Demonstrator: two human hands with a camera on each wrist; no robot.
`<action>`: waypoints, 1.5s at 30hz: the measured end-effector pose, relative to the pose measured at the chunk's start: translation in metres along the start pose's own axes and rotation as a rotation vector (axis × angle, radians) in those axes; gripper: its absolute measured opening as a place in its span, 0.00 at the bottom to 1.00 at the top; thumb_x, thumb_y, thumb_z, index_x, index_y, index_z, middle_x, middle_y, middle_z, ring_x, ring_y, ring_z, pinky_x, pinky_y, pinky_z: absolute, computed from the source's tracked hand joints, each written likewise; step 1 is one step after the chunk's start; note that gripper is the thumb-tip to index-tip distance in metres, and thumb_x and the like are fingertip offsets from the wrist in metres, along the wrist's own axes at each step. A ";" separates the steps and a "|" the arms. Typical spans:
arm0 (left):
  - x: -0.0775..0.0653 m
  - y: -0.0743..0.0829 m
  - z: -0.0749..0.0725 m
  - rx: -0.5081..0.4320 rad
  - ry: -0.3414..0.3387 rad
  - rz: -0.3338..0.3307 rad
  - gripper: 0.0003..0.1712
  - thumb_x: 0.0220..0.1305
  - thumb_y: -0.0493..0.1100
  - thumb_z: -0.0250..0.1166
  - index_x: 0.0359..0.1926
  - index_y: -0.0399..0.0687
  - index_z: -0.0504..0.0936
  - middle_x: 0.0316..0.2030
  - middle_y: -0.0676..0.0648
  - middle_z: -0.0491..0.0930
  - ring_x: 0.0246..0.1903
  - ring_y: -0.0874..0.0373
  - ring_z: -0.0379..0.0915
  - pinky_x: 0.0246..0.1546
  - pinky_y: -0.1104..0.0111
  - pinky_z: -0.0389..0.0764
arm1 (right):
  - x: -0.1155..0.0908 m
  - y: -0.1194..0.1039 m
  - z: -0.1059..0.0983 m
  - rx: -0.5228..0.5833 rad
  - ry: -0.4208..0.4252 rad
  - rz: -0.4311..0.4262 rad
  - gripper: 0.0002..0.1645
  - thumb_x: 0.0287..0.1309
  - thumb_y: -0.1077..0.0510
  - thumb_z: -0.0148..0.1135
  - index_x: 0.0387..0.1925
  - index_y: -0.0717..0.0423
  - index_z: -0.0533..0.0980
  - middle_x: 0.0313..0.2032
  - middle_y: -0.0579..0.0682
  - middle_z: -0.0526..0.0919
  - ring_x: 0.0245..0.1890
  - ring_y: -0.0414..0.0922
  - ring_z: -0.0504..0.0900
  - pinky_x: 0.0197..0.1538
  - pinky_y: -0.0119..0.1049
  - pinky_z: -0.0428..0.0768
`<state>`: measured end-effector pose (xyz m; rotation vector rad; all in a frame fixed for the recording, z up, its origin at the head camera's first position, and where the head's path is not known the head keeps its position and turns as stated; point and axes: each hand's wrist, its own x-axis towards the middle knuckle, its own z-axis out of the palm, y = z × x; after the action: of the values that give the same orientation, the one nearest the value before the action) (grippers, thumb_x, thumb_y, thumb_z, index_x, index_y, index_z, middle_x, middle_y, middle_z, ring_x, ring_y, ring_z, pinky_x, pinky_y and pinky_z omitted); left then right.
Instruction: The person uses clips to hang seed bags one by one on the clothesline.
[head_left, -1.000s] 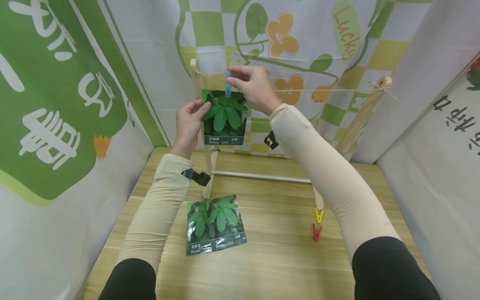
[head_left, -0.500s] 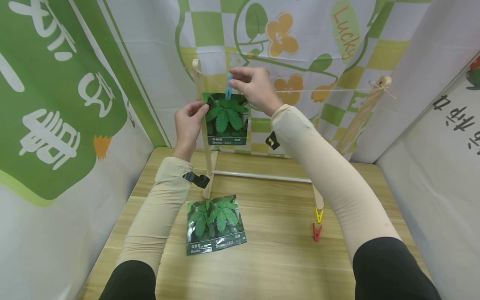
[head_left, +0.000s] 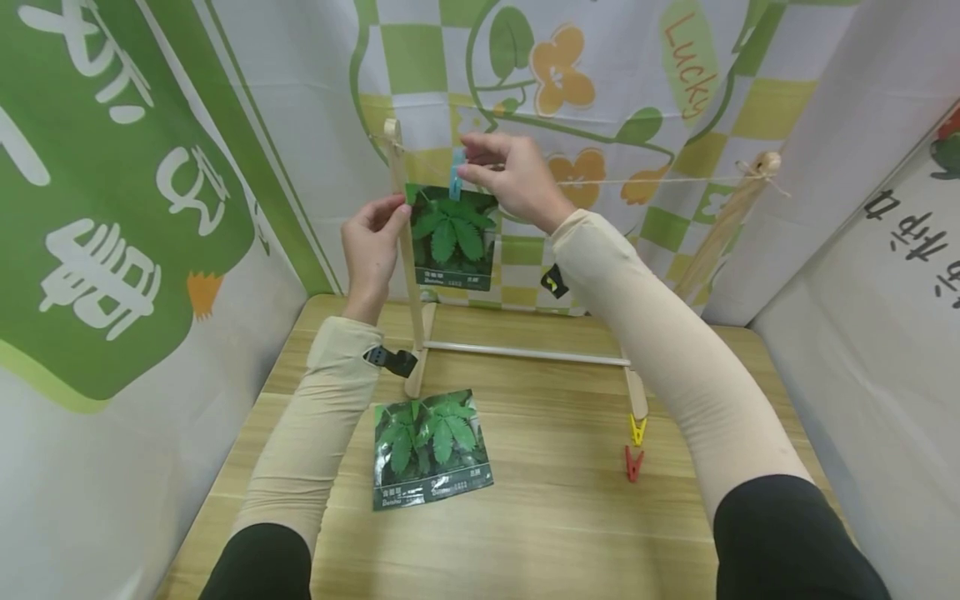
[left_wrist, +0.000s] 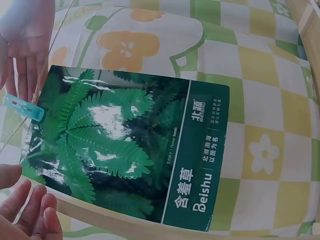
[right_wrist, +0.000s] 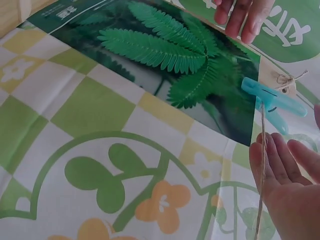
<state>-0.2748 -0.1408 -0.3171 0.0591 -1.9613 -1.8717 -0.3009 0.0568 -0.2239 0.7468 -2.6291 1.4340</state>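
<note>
A green seed packet with a leaf picture (head_left: 453, 237) hangs from the string (head_left: 630, 181) at the left part of a wooden frame. A light blue clothespin (right_wrist: 272, 97) grips its top edge and the string. Just beside the clothespin is my right hand (head_left: 517, 177), its fingers spread apart and clear of the clip in the right wrist view. My left hand (head_left: 372, 246) is at the packet's upper left corner. In the left wrist view its thumb and fingers (left_wrist: 32, 207) are parted, with nothing pinched between them; whether a fingertip still touches the edge I cannot tell.
Two more seed packets (head_left: 433, 450) lie overlapping on the wooden table (head_left: 555, 517). A yellow clothespin (head_left: 638, 430) and a red clothespin (head_left: 633, 463) lie by the frame's right foot (head_left: 636, 395). The left post (head_left: 395, 158) stands behind the packet's left side.
The left hand has let go of the packet and drawn slightly left. The right hand has released the clothespin and moved a little right. The packet stays hanging.
</note>
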 end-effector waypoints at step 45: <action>-0.042 0.003 -0.029 0.238 -0.191 0.126 0.34 0.66 0.53 0.63 0.68 0.44 0.67 0.69 0.43 0.66 0.70 0.48 0.58 0.69 0.49 0.62 | -0.094 0.047 -0.026 -0.033 0.212 -0.289 0.34 0.58 0.64 0.67 0.65 0.61 0.69 0.60 0.61 0.75 0.61 0.53 0.74 0.66 0.47 0.72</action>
<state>-0.2261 -0.1547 -0.3256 -0.1757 -2.2525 -1.6084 -0.2439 0.1354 -0.2712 0.8745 -2.2729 1.3076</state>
